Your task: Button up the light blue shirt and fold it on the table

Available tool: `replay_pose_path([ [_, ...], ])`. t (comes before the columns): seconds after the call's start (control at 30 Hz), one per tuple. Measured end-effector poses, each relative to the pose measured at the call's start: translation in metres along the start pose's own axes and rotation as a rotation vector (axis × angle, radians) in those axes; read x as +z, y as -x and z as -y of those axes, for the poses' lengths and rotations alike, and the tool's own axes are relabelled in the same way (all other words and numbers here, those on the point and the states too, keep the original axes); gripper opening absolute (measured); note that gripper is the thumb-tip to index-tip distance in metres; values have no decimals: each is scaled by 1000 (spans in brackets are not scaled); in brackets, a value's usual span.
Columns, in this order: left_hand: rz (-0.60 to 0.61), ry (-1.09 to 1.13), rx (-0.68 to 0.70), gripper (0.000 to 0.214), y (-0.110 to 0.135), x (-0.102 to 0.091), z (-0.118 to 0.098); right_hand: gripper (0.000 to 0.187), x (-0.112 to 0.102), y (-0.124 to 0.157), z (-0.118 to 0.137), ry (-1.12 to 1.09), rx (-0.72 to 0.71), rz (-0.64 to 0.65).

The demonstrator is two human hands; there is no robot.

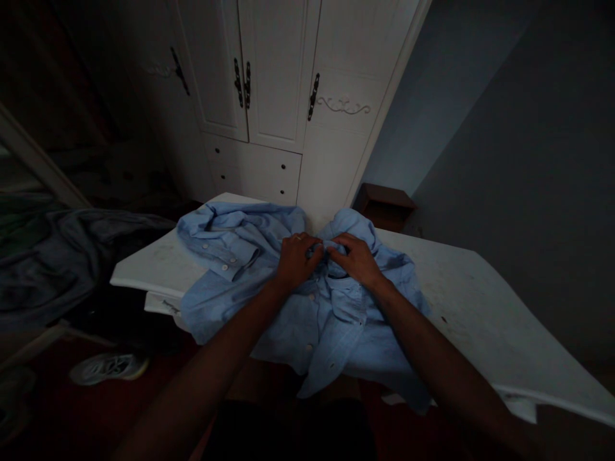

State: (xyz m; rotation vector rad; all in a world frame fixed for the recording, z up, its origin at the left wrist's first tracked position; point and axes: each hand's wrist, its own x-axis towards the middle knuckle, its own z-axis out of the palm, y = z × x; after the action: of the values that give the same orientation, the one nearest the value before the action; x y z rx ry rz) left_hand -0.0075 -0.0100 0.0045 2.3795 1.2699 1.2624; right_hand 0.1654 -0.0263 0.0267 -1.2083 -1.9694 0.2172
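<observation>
A light blue button-up shirt (240, 282) lies crumpled on a white table (471, 301), its lower part hanging over the near edge. My left hand (294, 259) and my right hand (354, 257) meet at the shirt's collar area. Both have their fingers curled and pinching the fabric close together near the top of the button placket. A sleeve with a buttoned cuff (225, 256) is bunched to the left of my left hand.
A white wardrobe (288, 96) with dark handles and drawers stands behind the table. Dark clothes (62, 256) are heaped at the left. A sneaker (108, 366) lies on the floor at lower left. A small brown stand (384, 205) sits behind the table.
</observation>
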Motion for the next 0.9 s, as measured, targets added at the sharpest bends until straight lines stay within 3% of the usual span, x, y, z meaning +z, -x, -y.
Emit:
replay_pose_path([
  [0.2, -32, -41, 61, 21, 3, 0, 0, 14, 0, 0, 0, 0, 15, 22],
  [0.53, 50, -190, 92, 26, 4, -5, -5, 18, 0, 1, -3, -112, 70, 11],
  [0.9, 127, -106, 114, 26, 3, -5, 0, 14, -1, 1, -3, -98, 22, 11],
])
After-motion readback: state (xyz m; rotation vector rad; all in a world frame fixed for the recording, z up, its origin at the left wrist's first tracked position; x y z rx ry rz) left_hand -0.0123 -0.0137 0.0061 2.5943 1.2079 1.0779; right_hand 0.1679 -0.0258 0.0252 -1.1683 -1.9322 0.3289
